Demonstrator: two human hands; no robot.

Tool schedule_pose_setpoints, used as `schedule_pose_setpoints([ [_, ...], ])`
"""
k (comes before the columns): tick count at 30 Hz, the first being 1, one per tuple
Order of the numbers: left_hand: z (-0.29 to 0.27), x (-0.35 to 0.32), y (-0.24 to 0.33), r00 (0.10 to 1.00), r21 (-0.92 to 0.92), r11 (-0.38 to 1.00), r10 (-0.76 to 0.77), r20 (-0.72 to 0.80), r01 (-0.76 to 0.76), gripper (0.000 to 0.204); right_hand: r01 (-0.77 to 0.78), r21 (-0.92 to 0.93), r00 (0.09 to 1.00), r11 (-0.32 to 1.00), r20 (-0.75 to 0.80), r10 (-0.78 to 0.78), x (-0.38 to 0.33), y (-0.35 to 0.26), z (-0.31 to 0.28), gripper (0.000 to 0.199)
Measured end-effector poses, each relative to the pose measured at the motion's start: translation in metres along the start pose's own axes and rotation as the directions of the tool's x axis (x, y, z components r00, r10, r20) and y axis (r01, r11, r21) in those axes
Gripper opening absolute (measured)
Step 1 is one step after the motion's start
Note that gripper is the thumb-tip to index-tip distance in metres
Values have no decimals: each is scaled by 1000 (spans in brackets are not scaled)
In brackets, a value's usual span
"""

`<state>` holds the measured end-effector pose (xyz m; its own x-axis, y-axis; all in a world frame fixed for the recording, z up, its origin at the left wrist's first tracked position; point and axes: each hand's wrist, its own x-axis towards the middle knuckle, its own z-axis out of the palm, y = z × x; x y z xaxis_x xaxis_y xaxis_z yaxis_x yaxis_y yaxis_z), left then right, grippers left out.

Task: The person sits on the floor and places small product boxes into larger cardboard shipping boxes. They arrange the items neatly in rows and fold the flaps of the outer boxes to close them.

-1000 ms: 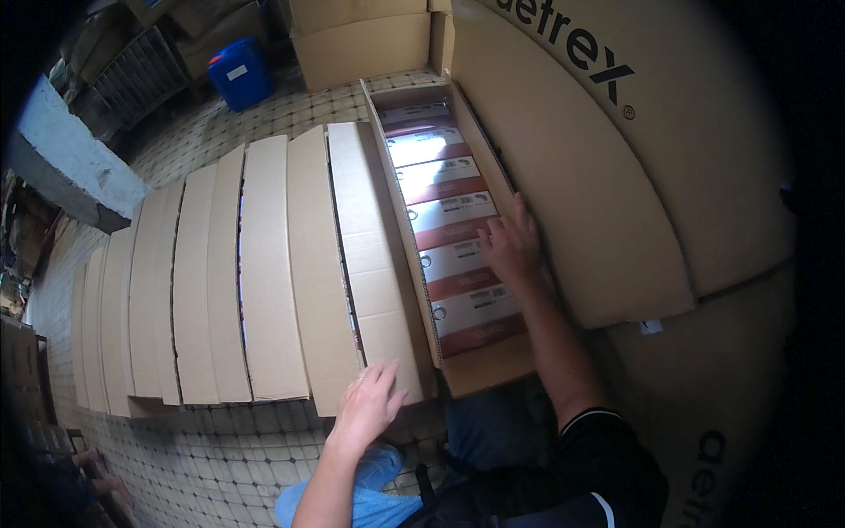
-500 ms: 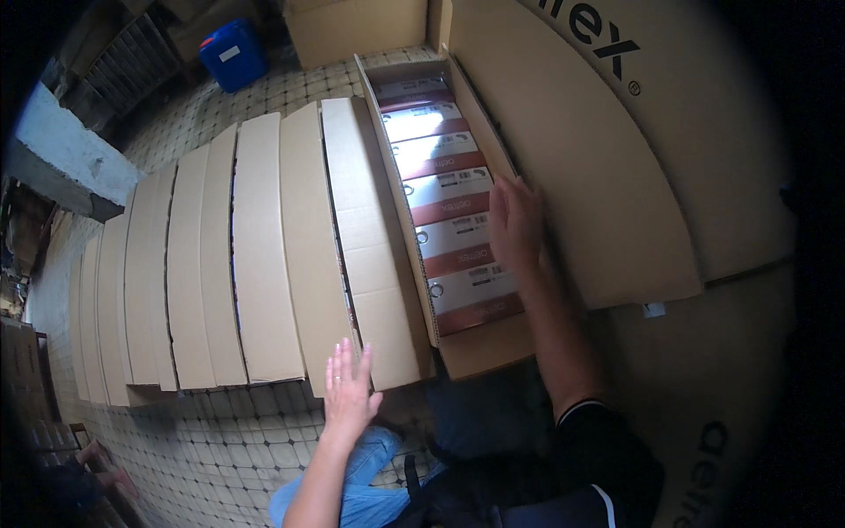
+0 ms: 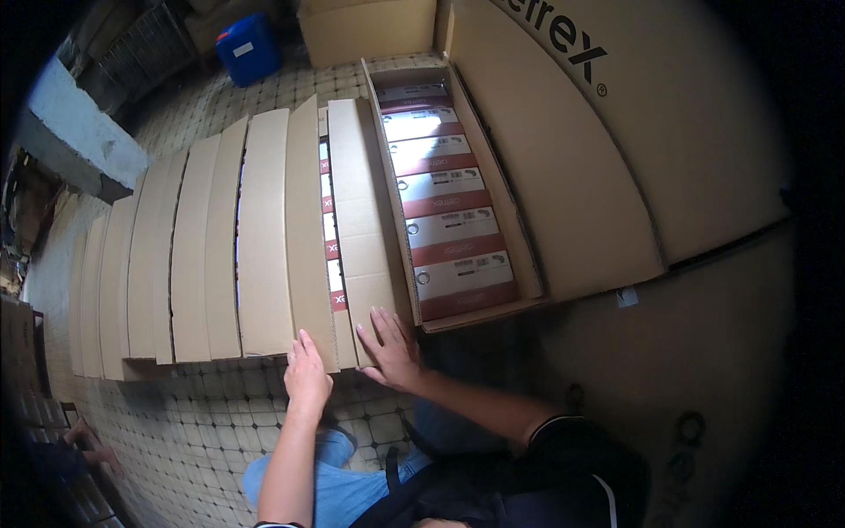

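My left hand is at the near end of a long cardboard flap, its fingers over the edge. Just right of it, my right hand lies with spread fingers on the neighbouring flap. Both flaps belong to one carton. Through the narrow gap between them, white-and-red boxes show inside. To the right, an uncovered carton holds a row of similar white-and-red boxes, the nearest one with a round hole in its end.
More flap-covered cartons stand in a row to the left. Large cardboard sheets or boxes rise at the right. A blue jerrycan stands on the tiled floor at the back. Another person's hand shows at lower left.
My right hand has left the uncovered carton and come to the near flap on the left. My left hand has shifted left. A gap has opened between the two flaps, exposing boxes.
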<state>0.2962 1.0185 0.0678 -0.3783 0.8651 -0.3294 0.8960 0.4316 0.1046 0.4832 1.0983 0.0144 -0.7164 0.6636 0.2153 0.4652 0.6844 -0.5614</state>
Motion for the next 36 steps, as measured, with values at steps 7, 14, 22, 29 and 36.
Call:
schedule_pose_setpoints([
  [7,-18,5,-5,990,-47,999,15,137,-8,97,2,-68,998,998,-64,-6,-10,10,11,86],
  [14,-38,1,-36,977,-367,928,129,170,-59,91,-500,-114,866,859,-39,499,-18,-41,5,82],
  [22,-18,5,-52,981,-389,906,191,15,-170,71,-519,-134,826,844,-333,455,-20,-16,-6,50],
  [29,-68,-1,-57,975,-577,798,59,-216,-176,36,-468,-92,818,879,-422,391,24,-49,-84,46],
  [36,-213,96,-35,755,-160,953,96,-649,-258,45,-461,-230,785,857,-555,273,176,-41,-203,70],
])
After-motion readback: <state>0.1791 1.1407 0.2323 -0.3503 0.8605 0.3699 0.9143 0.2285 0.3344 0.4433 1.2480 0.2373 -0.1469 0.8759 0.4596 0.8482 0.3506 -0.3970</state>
